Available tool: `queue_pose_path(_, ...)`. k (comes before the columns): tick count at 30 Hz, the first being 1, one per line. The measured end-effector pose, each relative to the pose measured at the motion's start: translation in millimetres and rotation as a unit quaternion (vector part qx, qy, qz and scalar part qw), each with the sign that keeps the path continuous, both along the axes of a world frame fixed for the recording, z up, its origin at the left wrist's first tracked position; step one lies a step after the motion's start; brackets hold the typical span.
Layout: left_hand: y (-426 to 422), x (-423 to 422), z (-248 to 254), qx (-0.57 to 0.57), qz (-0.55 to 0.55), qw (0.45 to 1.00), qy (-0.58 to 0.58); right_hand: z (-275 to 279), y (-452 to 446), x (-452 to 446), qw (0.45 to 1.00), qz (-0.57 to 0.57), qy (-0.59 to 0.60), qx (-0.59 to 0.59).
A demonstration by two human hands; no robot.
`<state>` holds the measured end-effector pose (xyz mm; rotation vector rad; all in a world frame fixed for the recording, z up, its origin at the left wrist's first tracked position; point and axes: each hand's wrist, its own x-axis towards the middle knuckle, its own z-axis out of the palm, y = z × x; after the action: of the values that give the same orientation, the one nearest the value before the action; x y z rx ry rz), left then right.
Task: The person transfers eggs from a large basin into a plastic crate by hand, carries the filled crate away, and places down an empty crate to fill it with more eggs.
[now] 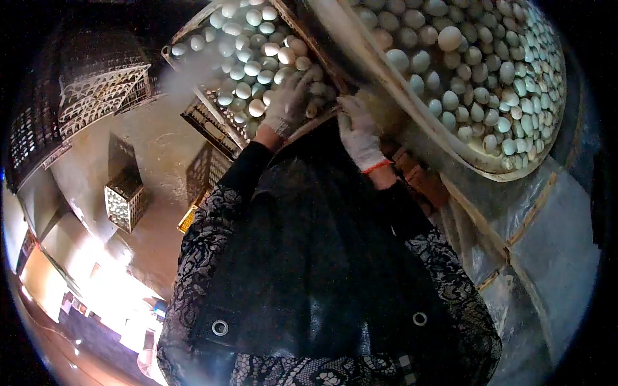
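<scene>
Black apron [309, 257] closest to camera, patterned sleeves [215, 222] either side, both hands out past its top edge in pale gloves. Left hand [290, 103]: over the near right part of the egg crate [196, 22], fingers down among the crate eggs [252, 67]; can't tell if it's gripping one. Right hand [360, 132]: just beside the crate's near right corner, fingertips by the rim, orange-red cuff band at the wrist; grip can't be confirmed. Crate eggs are whitish to pale blue-green, piled loose, spread ahead and left of the left hand. Big tub [400, 103] is ahead-right of the right hand, full of similar tub eggs [476, 93]. Reddish bricks [421, 177] sit just right of the right wrist. Further out, left of the left hand: small egg-filled basket [123, 204] on the floor [161, 241], then stacked crates [103, 100] beyond it.
</scene>
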<state>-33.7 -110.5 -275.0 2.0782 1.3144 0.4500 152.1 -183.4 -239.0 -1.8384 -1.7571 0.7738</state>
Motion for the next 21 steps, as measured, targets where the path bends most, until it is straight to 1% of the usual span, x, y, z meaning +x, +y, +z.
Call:
queue_pose_path(2, 3, 28, 4, -0.008, -0.001, 0.994, -0.111, 10, -8, 16, 0.998, -0.015, 0.028, 0.061)
queue_pose_path(3, 5, 39, 23, -0.056, -0.016, 0.996, -0.061, 15, -13, 23, 0.998, -0.019, 0.049, 0.032)
queue_pose_path(4, 3, 46, -3, -0.064, -0.008, 0.997, -0.037, 20, -17, 29, 0.998, -0.022, 0.045, 0.034)
queue_pose_path(5, 7, 53, -3, -0.071, 0.0, 0.997, -0.013, 26, -20, 35, 0.995, 0.024, -0.065, 0.073)
queue_pose_path(6, 6, 55, -1, -0.067, -0.005, 0.998, -0.019, 32, -22, 40, 0.976, 0.068, -0.176, 0.111)
queue_pose_path(7, 2, 56, 2, -0.147, 0.0, 0.989, -0.011, 39, -28, 42, 0.974, 0.062, -0.185, 0.113)
queue_pose_path(8, 5, 58, 13, -0.225, 0.003, 0.974, -0.003, 59, -28, 38, 0.994, 0.018, -0.099, 0.031)
queue_pose_path(9, -5, 56, -28, -0.152, -0.009, 0.982, -0.107, 80, -26, 36, 0.998, -0.027, -0.011, -0.049)
queue_pose_path(10, -3, 53, -21, -0.147, -0.019, 0.982, -0.113, 101, -23, 36, 0.998, -0.036, -0.018, -0.043)
queue_pose_path(12, -8, 47, -1, -0.004, -0.076, 0.996, -0.042, 142, -14, 37, 0.994, -0.021, 0.111, -0.002)
queue_pose_path(13, -8, 44, 5, 0.081, -0.086, 0.993, -0.008, 159, -5, 42, 0.994, -0.026, 0.107, 0.002)
queue_pose_path(15, -7, 48, 11, 0.08, -0.075, 0.994, -0.004, 187, 4, 59, 0.995, -0.008, 0.025, 0.096)
queue_pose_path(16, -5, 50, 15, 0.078, -0.058, 0.995, 0.004, 189, 9, 71, 0.995, -0.011, 0.022, 0.1)
queue_pose_path(18, -3, 49, 25, 0.082, -0.042, 0.996, 0.013, 182, 32, 102, 0.983, -0.037, -0.156, 0.09)
queue_pose_path(19, -2, 49, 31, 0.056, -0.028, 0.998, 0.014, 173, 35, 118, 0.982, -0.038, -0.156, 0.097)
queue_pose_path(20, -1, 48, 38, 0.03, -0.013, 0.999, 0.016, 158, 36, 132, 0.979, -0.056, -0.193, 0.03)
queue_pose_path(21, -1, 46, 58, 0.065, 0.016, 0.99, -0.121, 151, 40, 138, 0.97, -0.075, -0.226, -0.04)
